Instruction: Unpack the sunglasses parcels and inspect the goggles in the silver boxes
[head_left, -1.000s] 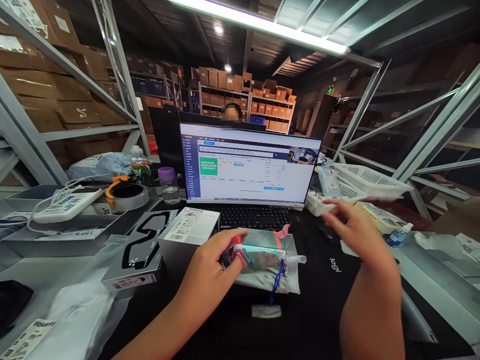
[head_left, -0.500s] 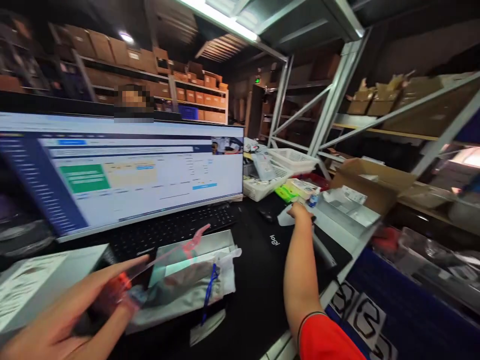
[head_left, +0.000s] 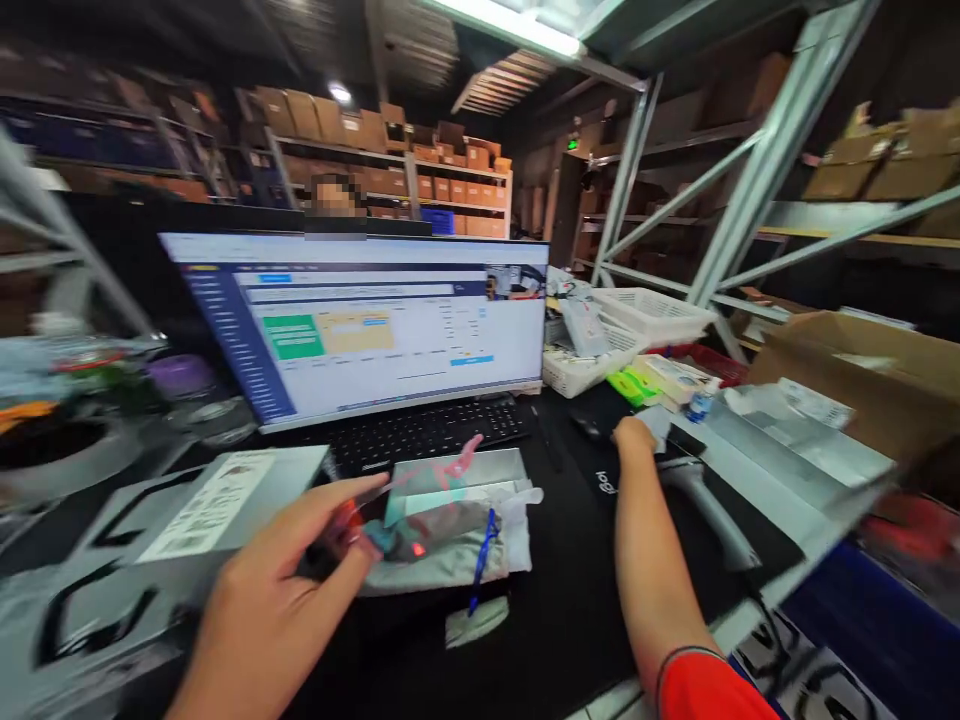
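Note:
My left hand point(head_left: 300, 575) is closed, thumb and fingers pinching what looks like a pair of glasses with a clear pink, curved temple point(head_left: 466, 455); fingers and blur hide part of the frame. Beneath it is an open white box point(head_left: 517, 465) with a grey pouch point(head_left: 457, 565) and its blue drawstring point(head_left: 486, 550). A small pale strip point(head_left: 477, 622) lies in front. My right hand point(head_left: 636, 437) reaches forward, closed at a small whitish sheet point(head_left: 660, 425) showing on its right side. Just left of that hand sits a black mouse point(head_left: 589, 425); a grey barcode scanner point(head_left: 712, 515) lies to its right.
A monitor point(head_left: 405, 350) stands behind a black keyboard point(head_left: 442, 437). White baskets point(head_left: 652, 315) and an open carton point(head_left: 892, 370) are back right. Labelled boxes point(head_left: 225, 500) and a plant pot point(head_left: 52, 450) are left. A person's head shows behind the monitor.
The view has turned left, so the desk sits further right. The whitish sheet now shows right of my right hand, not left. My left hand still holds the glasses near the box.

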